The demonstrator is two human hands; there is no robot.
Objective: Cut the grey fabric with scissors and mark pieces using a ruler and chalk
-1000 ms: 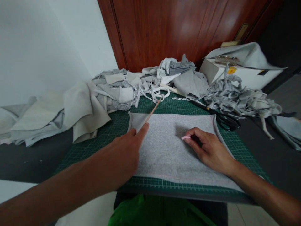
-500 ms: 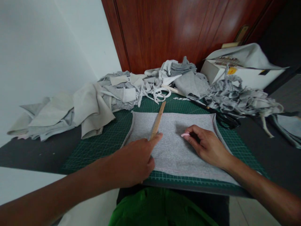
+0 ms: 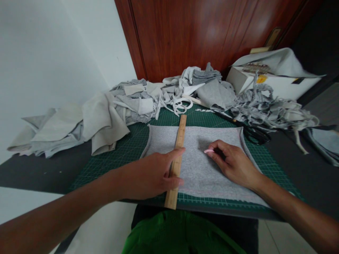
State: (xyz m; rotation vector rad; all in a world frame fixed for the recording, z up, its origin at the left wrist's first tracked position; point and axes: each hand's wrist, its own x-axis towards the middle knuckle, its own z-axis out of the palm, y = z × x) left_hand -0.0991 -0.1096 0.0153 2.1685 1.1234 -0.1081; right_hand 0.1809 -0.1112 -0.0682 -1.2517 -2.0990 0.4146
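A piece of grey knit fabric (image 3: 198, 180) lies flat on the green cutting mat (image 3: 111, 158). Across its left half runs a wooden ruler (image 3: 180, 135), its near end reaching past the fabric's front edge. My left hand (image 3: 150, 174) holds the ruler, index finger and thumb laid over it with their tips past its right side; the other fingers are hidden. Over the right half of the fabric, my right hand (image 3: 235, 164) pinches a thin pink piece of tailor's chalk (image 3: 209, 151) between thumb and index finger. The chalk's tip points toward the ruler.
Black-handled scissors (image 3: 255, 135) lie right of the fabric, partly on the mat. Heaped grey and white cloth scraps (image 3: 137, 100) line the back, with folded pieces (image 3: 103, 116) at left and tangled strips (image 3: 275, 109) at right. Behind the strips stands a white box (image 3: 280, 86).
The ruler has turned from tilted up to lying flatter, its marked face now showing and its near end in view. My left thumb has come across it. My right hand stays put.
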